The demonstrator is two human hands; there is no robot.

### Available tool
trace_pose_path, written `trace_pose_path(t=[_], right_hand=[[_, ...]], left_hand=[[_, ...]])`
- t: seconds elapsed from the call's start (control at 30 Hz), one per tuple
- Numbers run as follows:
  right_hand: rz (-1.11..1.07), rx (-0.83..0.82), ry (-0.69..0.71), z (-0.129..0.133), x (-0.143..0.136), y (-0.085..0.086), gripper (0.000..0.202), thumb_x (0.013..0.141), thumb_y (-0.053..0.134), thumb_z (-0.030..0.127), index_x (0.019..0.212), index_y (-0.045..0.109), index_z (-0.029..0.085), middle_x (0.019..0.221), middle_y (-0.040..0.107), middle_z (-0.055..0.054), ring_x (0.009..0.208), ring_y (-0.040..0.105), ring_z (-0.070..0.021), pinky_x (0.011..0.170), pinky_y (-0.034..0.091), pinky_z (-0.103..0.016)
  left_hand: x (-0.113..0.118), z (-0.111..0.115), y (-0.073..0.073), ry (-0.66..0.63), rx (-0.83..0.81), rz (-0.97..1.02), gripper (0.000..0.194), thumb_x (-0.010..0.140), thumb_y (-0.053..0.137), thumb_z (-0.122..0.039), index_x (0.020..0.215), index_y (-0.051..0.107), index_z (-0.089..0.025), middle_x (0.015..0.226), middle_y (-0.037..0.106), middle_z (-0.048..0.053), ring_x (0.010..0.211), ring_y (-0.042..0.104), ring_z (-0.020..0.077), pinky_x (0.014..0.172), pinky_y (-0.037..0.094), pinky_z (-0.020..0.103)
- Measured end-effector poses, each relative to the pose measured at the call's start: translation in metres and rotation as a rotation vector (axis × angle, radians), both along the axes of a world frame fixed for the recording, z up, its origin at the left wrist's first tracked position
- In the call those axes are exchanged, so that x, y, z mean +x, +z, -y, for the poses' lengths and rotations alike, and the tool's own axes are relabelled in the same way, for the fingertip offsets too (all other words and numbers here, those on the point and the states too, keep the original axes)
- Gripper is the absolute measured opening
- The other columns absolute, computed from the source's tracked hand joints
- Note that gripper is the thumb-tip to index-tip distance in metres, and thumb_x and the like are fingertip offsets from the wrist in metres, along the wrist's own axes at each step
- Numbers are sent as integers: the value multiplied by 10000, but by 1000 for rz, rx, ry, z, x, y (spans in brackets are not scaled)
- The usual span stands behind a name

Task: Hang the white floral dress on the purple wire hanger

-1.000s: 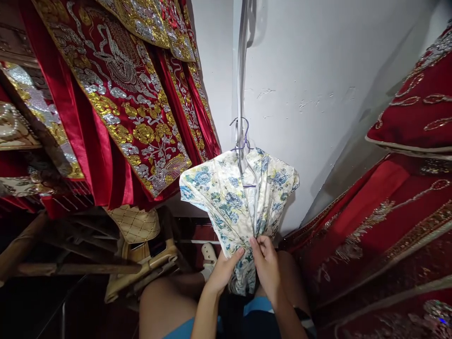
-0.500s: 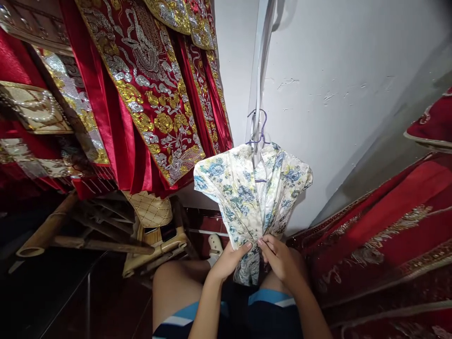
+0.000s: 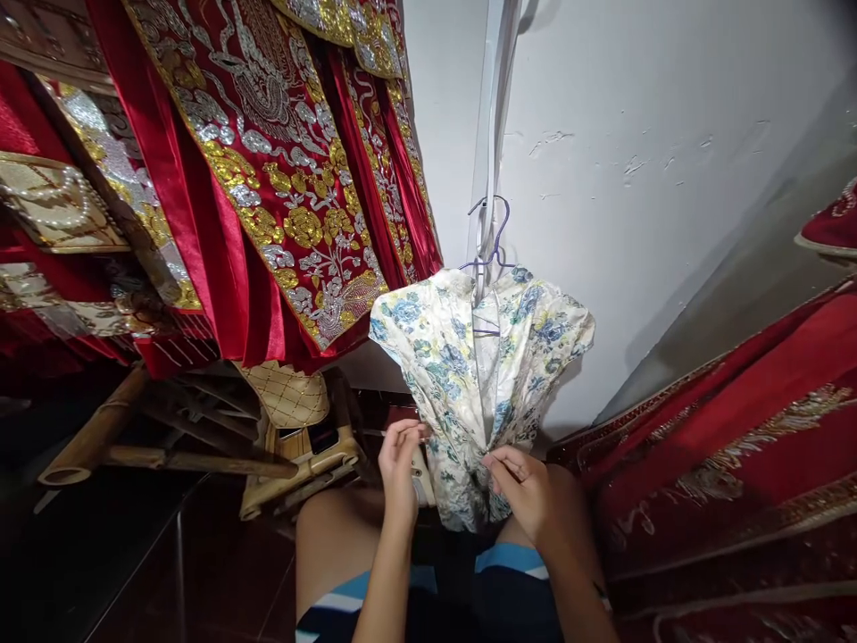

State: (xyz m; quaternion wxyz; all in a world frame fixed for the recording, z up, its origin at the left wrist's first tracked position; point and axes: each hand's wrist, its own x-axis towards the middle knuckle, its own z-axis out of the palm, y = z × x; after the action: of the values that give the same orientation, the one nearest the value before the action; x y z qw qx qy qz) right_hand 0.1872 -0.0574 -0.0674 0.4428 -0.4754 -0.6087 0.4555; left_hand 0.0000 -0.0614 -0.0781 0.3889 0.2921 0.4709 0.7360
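Observation:
A white garment with blue and yellow flowers (image 3: 448,357) hangs on a purple wire hanger (image 3: 501,234) in front of me. My right hand (image 3: 522,482) pinches its front edge near the middle. At the garment's left side is my left hand (image 3: 400,460), its fingers bent and close together by the cloth's edge; whether they grip any cloth I cannot make out. The lower part of the garment bunches between my knees.
Red embroidered cloth (image 3: 301,205) hangs at the left, above a bamboo frame (image 3: 220,464). More red fabric (image 3: 750,446) stands at the right. Behind the hanger, a pale strap (image 3: 492,116) runs up the white wall (image 3: 636,223).
My left hand has come away from the garment's middle and moved left to its side edge. My right hand still pinches the front. The lower cloth has spread wider.

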Motion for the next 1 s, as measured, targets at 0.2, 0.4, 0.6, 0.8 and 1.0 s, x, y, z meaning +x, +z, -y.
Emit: trace_pose_path(t=[0.2, 0.4, 0.6, 0.8, 1.0], right_hand=[[-33, 25, -9, 4, -2, 3, 341, 883, 590, 439, 631, 585, 209, 502, 513, 18, 494, 511, -143, 510, 377, -255], [-120, 0, -93, 0, 2, 6, 333, 825, 628, 435, 588, 580, 207, 451, 488, 27, 447, 459, -127, 487, 352, -253], [-217, -97, 36, 9, -11, 7, 381, 835, 649, 515, 657, 630, 178, 474, 469, 34, 456, 397, -104, 478, 306, -247], [-323, -247, 37, -8, -14, 28, 400, 791, 680, 549, 689, 631, 166, 457, 384, 62, 434, 283, -84, 443, 211, -252], [-482, -114, 51, -73, 1, 92, 323, 770, 754, 473, 804, 692, 158, 502, 399, 77, 414, 275, -64, 398, 203, -238]], left_hand=[[54, 12, 17, -480, 23, -205, 161, 866, 662, -284, 990, 662, -182, 927, 647, 41, 898, 610, 183, 837, 464, 287], [50, 13, 14, -629, 31, -349, 233, 882, 636, -232, 1111, 635, -190, 1079, 655, 67, 1067, 598, 220, 974, 429, 331], [57, 16, 9, -379, 2, -505, 61, 900, 548, -217, 929, 586, -179, 895, 614, 41, 903, 571, 200, 810, 432, 296], [54, 16, 15, -359, 26, -621, 133, 913, 539, -232, 786, 529, -195, 788, 561, 19, 786, 524, 182, 724, 396, 282], [51, 14, 15, -420, -8, -800, 180, 894, 535, -199, 722, 480, -207, 766, 529, 21, 765, 506, 191, 694, 353, 293]])
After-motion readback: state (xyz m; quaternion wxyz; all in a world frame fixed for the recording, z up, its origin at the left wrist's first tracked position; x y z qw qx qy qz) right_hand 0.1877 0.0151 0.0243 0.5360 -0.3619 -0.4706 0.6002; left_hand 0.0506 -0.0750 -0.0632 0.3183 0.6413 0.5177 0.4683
